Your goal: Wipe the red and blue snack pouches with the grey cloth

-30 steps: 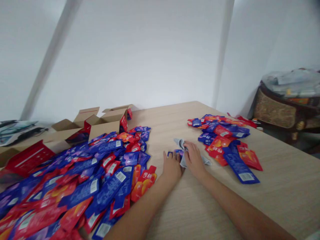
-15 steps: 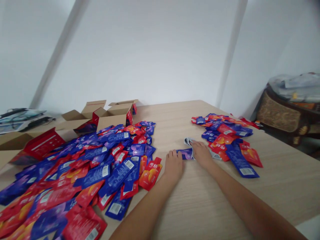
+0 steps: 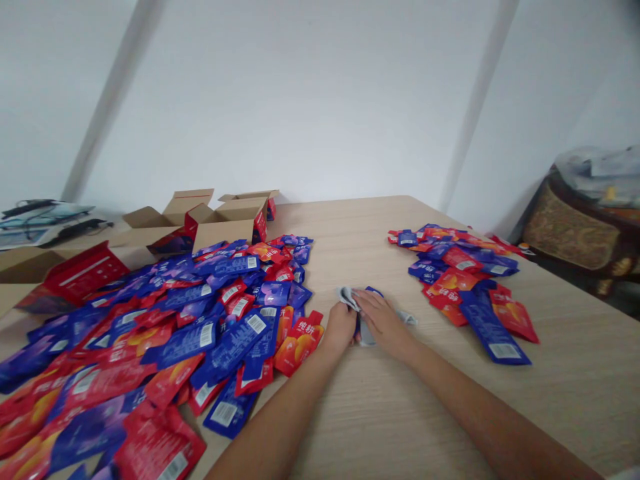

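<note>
In the middle of the table my left hand (image 3: 341,328) is closed round the end of a blue pouch, which is mostly hidden by my fingers and the cloth. Just to its right, my right hand (image 3: 384,323) presses a grey-white cloth (image 3: 369,335) over the pouch, its fingers together on the fabric and close against my left hand. A dark blue corner of the pouch (image 3: 375,291) shows beyond my right fingers. Left of my hands spreads a large heap of red and blue pouches (image 3: 207,340); a smaller pile of the same pouches (image 3: 457,280) lies to the right.
Open cardboard boxes (image 3: 227,230) with red printed sides stand along the back left. A red box flap (image 3: 85,273) leans beside the heap. Bags and papers (image 3: 45,223) lie at the far left. A patterned chair (image 3: 573,223) carrying plastic-wrapped things stands beyond the table's right edge.
My right hand has moved left with the cloth, up against my left hand. My left hand has turned and closed round the pouch's end, and the cloth now covers most of the pouch.
</note>
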The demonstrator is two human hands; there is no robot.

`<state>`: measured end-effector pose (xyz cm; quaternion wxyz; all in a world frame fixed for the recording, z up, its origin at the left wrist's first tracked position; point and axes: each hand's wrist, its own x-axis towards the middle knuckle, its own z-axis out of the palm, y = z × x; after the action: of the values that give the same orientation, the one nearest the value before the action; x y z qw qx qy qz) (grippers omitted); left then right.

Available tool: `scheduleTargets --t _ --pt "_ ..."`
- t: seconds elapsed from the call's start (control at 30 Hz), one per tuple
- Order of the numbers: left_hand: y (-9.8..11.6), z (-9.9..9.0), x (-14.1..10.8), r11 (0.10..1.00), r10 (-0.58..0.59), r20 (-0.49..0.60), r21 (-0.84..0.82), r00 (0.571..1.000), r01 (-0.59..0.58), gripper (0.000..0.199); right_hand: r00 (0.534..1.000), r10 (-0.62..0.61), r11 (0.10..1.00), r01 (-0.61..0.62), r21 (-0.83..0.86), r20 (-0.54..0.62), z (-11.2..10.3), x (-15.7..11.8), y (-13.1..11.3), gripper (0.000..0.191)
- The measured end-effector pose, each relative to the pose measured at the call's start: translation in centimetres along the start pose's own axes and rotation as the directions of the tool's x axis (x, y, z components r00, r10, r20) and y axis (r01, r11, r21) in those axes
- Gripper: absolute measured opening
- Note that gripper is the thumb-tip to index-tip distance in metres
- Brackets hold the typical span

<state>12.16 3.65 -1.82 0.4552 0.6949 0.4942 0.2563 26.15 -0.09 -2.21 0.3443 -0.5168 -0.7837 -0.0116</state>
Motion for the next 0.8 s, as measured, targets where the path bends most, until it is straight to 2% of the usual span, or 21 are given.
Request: scheduleTargets --t 0.07,0.13,0.2,0.27,0.37,0.43,0.53,0.57,0.73,0.8 --pt "-0.2 -0.2 0.5 1.000 0.013 0.042 -0.027 0.999 -0.012 0.015 0.991 0.060 0.993 -0.047 -0.105 0.124 0.5 0.2 0.2 0.048" --pt "-0.3 -0.4 0.8 0.997 0.011 0.084 -0.072 0.996 -0.004 0.012 0.971 0.203 0.963 -0.174 -0.207 0.130 0.6 0.3 1.0 0.050" --pt "-0.4 -0.5 1.0 0.993 -0.021 0.106 -0.115 0.994 0.034 0.010 0.953 0.285 0.935 -0.252 -0.250 0.106 0.5 0.1 1.7 0.052" --pt "-0.4 -0.5 1.1 0.988 -0.052 0.123 -0.140 0.991 0.069 0.012 0.967 0.220 0.959 -0.189 -0.209 0.132 0.6 -0.3 1.7 0.053" --pt "-0.2 -0.6 1.0 0.985 -0.061 0.135 -0.152 0.989 0.082 0.013 0.981 0.016 0.997 0.000 -0.080 0.194 0.9 -0.5 1.3 0.051" --pt "0.0 -0.8 0.7 0.985 -0.079 0.137 -0.143 0.987 0.099 0.012 0.980 0.036 0.996 -0.020 -0.083 0.194 0.8 -0.2 1.4 0.050" --pt "0.5 -1.0 0.3 0.980 -0.133 0.142 -0.131 0.981 0.152 0.012 0.963 0.210 0.967 -0.179 -0.179 0.171 0.3 0.4 1.9 0.050" --pt "0.6 -1.1 0.2 0.977 -0.148 0.145 -0.129 0.978 0.167 0.013 0.959 0.225 0.964 -0.192 -0.186 0.173 0.3 0.4 1.9 0.050" --pt "0.7 -0.9 0.1 0.976 -0.137 0.125 -0.153 0.983 0.156 0.011 0.978 -0.004 0.997 0.019 -0.072 0.206 0.6 -0.2 0.7 0.052" --pt "0.7 -0.8 0.1 0.974 -0.135 0.103 -0.167 0.986 0.151 0.008 0.982 0.050 0.992 -0.029 -0.119 0.181 0.6 -0.3 0.7 0.053"
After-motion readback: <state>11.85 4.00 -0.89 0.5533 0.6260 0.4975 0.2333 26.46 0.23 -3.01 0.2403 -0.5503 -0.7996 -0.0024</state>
